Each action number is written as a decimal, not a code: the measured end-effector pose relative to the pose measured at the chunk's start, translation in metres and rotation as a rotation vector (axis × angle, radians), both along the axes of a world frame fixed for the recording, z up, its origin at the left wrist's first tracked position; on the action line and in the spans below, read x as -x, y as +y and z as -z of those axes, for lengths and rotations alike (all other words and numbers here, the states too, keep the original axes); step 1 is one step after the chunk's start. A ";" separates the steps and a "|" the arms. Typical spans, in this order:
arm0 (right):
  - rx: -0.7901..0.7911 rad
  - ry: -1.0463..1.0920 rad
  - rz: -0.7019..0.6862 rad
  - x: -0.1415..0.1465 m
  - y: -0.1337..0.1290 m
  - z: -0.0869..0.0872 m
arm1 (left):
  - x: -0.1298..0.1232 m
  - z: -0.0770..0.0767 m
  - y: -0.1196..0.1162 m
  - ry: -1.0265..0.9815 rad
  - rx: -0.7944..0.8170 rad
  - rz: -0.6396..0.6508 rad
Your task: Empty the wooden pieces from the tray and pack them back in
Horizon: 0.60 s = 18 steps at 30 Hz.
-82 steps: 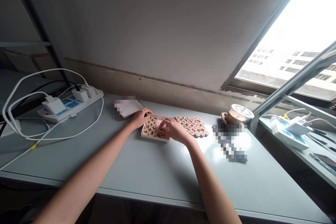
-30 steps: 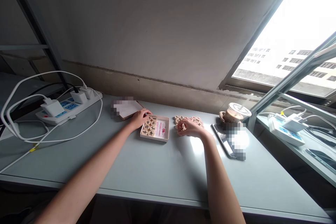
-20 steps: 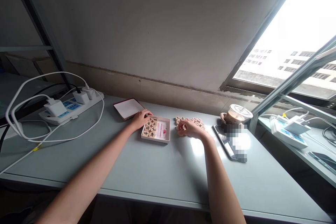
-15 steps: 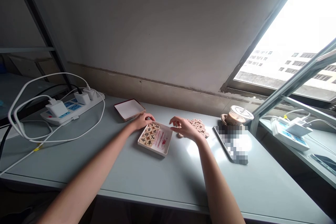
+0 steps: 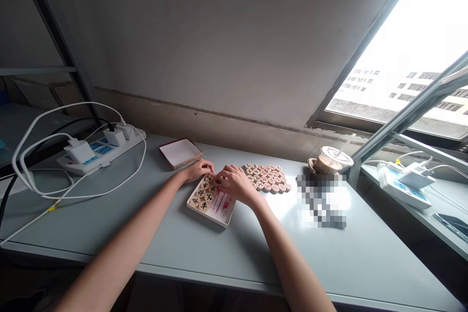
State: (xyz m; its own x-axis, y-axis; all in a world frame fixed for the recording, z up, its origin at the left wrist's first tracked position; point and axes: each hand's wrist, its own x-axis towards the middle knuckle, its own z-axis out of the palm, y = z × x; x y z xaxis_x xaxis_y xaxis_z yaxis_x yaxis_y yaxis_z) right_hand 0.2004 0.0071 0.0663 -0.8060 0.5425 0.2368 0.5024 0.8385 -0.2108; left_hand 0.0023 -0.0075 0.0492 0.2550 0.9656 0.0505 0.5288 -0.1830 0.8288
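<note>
A shallow, light-coloured box (image 5: 208, 219) lies on the desk before me, with two columns of round wooden Chinese chess pieces (image 5: 201, 193) in its left part. The box's right part shows a bare bottom with red marks. My left hand (image 5: 199, 169) is closed at the far left corner of the box, its fingertips partly hidden. Over the far side of the box, my right hand (image 5: 234, 183) pinches a dark-lettered chess piece (image 5: 218, 182) at the top of the right column. More chess pieces (image 5: 268, 178) stand packed in rows on the desk, right of the box.
The open box lid (image 5: 180, 152) lies behind my left hand. A power strip (image 5: 106, 151) with looping white cables (image 5: 78, 197) occupies the left. At right are a drink cup (image 5: 331, 160) and a blurred-out object (image 5: 323, 204). A wall (image 5: 204, 58) closes the back.
My right hand has moved left from the desk pieces onto the box, uncovering dark-lettered pieces in the rows. The box has shifted slightly towards me. My left hand stays at its far corner.
</note>
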 end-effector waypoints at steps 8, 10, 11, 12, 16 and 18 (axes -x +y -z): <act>0.191 0.294 0.231 -0.025 0.032 -0.004 | -0.002 -0.001 -0.004 -0.079 0.061 -0.006; 0.154 0.278 0.384 -0.030 0.042 0.001 | -0.002 0.000 -0.005 -0.103 0.083 -0.005; 0.126 0.249 0.456 -0.031 0.046 0.004 | -0.002 0.000 -0.005 -0.114 0.094 -0.004; 0.096 0.217 0.521 -0.032 0.049 0.007 | -0.002 0.001 -0.004 -0.124 0.105 -0.005; 0.011 0.122 0.651 -0.029 0.050 0.019 | -0.002 0.003 -0.003 -0.155 0.128 -0.013; -0.020 0.107 0.638 -0.028 0.048 0.021 | -0.002 0.003 -0.003 -0.160 0.128 -0.013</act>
